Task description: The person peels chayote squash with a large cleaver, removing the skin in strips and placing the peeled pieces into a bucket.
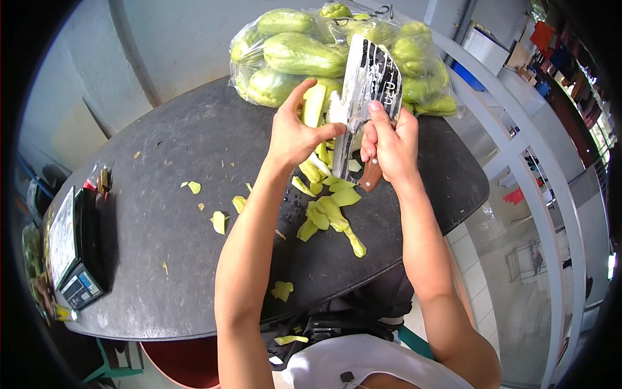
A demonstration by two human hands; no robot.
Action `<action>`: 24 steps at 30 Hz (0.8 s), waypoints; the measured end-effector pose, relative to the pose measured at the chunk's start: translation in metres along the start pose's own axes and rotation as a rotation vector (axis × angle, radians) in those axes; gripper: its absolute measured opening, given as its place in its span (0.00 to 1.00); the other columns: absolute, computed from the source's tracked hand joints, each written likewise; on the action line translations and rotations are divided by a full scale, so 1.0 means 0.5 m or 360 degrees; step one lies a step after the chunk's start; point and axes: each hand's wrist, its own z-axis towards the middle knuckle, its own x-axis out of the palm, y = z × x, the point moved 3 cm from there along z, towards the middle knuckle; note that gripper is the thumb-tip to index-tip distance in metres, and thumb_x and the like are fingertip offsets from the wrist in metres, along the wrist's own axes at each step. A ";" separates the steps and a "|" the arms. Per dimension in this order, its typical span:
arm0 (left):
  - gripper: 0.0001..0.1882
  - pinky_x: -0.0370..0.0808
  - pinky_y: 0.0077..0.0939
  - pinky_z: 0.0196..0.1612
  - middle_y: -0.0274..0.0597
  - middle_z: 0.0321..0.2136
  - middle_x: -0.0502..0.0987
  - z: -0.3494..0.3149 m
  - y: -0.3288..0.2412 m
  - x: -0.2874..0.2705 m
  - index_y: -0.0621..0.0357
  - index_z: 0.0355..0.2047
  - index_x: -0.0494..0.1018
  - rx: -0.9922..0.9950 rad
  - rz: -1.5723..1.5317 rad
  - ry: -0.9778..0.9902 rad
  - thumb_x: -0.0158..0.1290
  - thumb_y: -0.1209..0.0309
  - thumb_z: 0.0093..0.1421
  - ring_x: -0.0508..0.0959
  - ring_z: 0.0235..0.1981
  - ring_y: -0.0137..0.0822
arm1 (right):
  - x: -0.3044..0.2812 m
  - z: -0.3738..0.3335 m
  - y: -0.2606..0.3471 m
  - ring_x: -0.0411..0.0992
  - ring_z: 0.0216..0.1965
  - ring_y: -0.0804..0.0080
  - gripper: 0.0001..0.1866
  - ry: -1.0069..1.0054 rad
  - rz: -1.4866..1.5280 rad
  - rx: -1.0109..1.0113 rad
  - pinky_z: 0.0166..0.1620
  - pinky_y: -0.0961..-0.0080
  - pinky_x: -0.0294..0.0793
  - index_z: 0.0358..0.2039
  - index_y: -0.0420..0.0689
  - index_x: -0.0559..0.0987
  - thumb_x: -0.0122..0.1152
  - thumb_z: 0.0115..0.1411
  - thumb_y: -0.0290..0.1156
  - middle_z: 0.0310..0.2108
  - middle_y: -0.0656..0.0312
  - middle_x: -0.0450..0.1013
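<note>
My left hand (295, 133) is wrapped round a light green gourd (313, 107), its thumb pointing toward the blade. A broad kitchen knife (372, 71) with a wooden handle is gripped in my right hand (396, 142). Its blade, streaked black and white with wet bits on it, stands up in front of the gourd and hides much of it. Cut green peels (329, 212) lie heaped on the table below my hands. Behind them sits a clear plastic bag (304, 55) full of whole light green gourds.
The dark table (155, 220) has a curved edge. A digital scale (81, 279) stands at its left side. Smaller peel scraps (219, 222) are scattered about, one in my lap. A red tub (184, 363) is under the near edge. Grey railing (518, 152) runs along the right.
</note>
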 end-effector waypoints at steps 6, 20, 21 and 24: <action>0.46 0.78 0.33 0.49 0.54 0.47 0.79 0.010 0.028 -0.029 0.63 0.61 0.67 -0.0109 -0.0118 -0.0158 0.73 0.62 0.42 0.81 0.44 0.42 | -0.001 -0.001 0.001 0.62 0.12 0.81 0.14 0.0033 0.0052 0.0047 0.16 0.77 0.66 0.31 0.43 0.67 0.54 0.71 0.37 0.16 0.69 0.62; 0.39 0.82 0.57 0.43 0.59 0.47 0.76 0.001 -0.007 -0.053 0.57 0.65 0.61 -0.0205 -0.2003 0.0357 0.53 0.57 0.53 0.80 0.45 0.56 | -0.008 0.002 -0.002 0.63 0.17 0.87 0.12 -0.0029 -0.0405 -0.0226 0.20 0.82 0.65 0.36 0.39 0.74 0.68 0.61 0.31 0.21 0.70 0.71; 0.41 0.82 0.56 0.43 0.60 0.49 0.75 0.000 -0.013 -0.052 0.56 0.67 0.58 -0.0168 -0.1948 0.0394 0.52 0.54 0.53 0.80 0.46 0.57 | -0.001 -0.001 0.001 0.63 0.18 0.89 0.14 -0.0054 -0.0558 -0.0321 0.21 0.84 0.64 0.38 0.39 0.75 0.71 0.57 0.30 0.22 0.71 0.72; 0.42 0.82 0.57 0.42 0.62 0.50 0.74 0.003 -0.032 -0.045 0.59 0.67 0.57 -0.0116 -0.1865 0.0463 0.51 0.53 0.54 0.80 0.46 0.59 | 0.017 -0.011 0.009 0.62 0.21 0.92 0.23 -0.0009 -0.0563 -0.0323 0.24 0.88 0.65 0.41 0.38 0.75 0.78 0.50 0.32 0.25 0.71 0.74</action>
